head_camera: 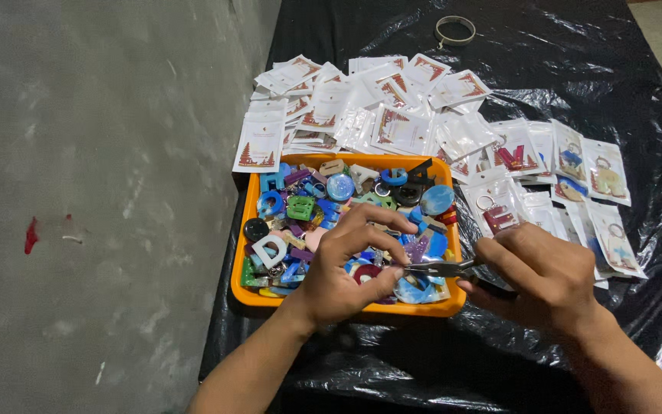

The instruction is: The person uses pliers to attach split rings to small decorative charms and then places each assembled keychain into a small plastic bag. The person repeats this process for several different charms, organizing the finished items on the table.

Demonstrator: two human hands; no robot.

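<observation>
Black plastic sheeting covers the desk. Small pliers are gripped by the right hand over the orange tray of letter charms; a charm is pinched by the left hand. Packets lie beyond.

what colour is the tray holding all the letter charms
Orange; the tray shows best in the head view, on black plastic sheeting.

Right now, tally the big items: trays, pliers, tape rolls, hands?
Orange tray: 1
Pliers: 1
Tape roll: 1
Hands: 2, left hand and right hand
Total: 5
Letter charms and packets are too many to count.
</observation>
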